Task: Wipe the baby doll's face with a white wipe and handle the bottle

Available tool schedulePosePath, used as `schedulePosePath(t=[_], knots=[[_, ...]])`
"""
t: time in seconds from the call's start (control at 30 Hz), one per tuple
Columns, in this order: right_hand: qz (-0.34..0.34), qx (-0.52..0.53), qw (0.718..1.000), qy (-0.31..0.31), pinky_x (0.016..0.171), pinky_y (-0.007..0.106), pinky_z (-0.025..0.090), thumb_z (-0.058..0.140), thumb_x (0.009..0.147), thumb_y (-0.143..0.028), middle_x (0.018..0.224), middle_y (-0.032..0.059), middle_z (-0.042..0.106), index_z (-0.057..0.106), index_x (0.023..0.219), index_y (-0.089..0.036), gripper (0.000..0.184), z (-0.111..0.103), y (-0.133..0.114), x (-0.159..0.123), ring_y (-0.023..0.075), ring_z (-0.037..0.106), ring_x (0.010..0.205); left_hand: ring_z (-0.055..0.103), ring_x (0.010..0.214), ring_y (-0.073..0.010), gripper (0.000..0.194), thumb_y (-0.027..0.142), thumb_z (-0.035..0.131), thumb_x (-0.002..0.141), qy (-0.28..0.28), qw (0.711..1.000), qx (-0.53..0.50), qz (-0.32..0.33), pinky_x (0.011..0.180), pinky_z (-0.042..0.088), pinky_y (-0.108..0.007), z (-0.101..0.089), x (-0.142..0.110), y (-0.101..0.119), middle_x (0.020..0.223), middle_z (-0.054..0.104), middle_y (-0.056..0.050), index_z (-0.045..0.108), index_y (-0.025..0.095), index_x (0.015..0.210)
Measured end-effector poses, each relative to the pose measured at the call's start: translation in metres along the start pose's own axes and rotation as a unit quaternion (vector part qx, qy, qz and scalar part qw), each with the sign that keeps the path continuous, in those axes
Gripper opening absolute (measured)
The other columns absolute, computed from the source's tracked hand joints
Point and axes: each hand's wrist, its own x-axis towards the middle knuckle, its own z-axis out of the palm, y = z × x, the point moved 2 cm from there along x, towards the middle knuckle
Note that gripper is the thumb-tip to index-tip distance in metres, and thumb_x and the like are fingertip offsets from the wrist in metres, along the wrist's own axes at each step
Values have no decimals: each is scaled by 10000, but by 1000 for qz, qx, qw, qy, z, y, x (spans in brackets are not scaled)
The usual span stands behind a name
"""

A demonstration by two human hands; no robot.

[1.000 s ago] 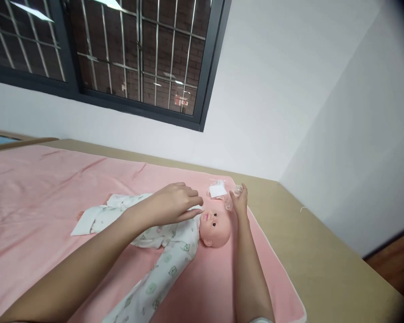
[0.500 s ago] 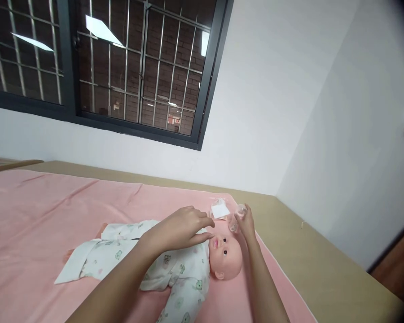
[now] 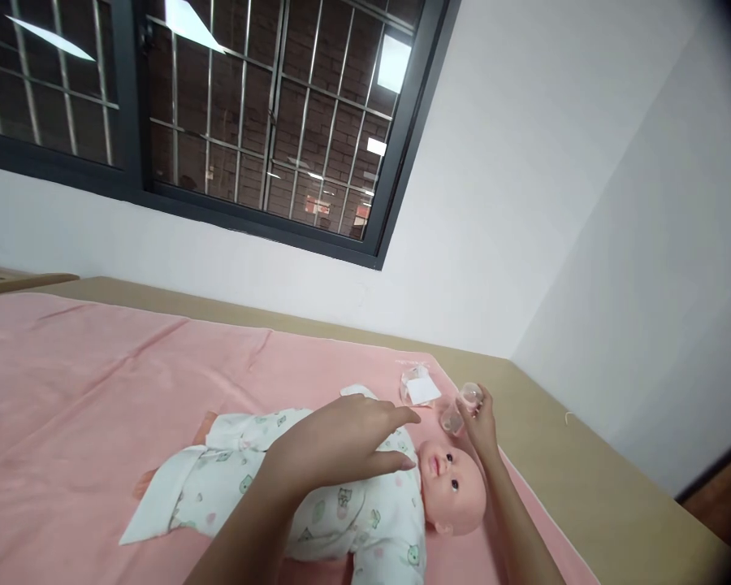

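A baby doll (image 3: 454,487) with a bare head lies on its back on a pink cloth (image 3: 127,357), dressed in white clothes with a green animal print (image 3: 371,520). My left hand (image 3: 347,439) is over the doll's chest, thumb and fingers apart, with nothing in it. Beyond the doll's head, my right hand (image 3: 482,418) has its fingers closed around a clear rounded plastic piece (image 3: 471,396). Right beside that is a clear cup-like plastic piece (image 3: 451,420); I cannot tell whether the two are joined.
A clear plastic bag with a white square (image 3: 423,388) rests on the cloth left of my right hand. The cloth lies on a tan surface (image 3: 560,455) that runs up to a white wall (image 3: 456,268). A barred window (image 3: 268,122) is set above.
The view has shifted, so the doll appears farther right and lower. My right hand still holds the clear piece, and my left hand stays open over the doll's chest.
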Motion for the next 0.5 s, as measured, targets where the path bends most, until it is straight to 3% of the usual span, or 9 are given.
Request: schedulePosePath(t=[0.2,0.5], knots=[[2,-34,999,-15,1053,499,463,604,747,-624,1416,155,515,364,1408,-228,807,1,-5,-6,333,572,1226,652,1083,-321,479,424,620,931,-29,999,-23,-14,903,528,-463,5,6,-1,1235,688,-40,570,280,1384],[23,-18,999,-15,1032,476,458,619,727,-605,1370,149,547,361,1434,-208,851,1,-4,-5,308,589,1166,666,1052,-315,467,415,635,932,-70,997,21,-30,872,536,-422,13,12,3,1184,703,-56,572,278,1375]])
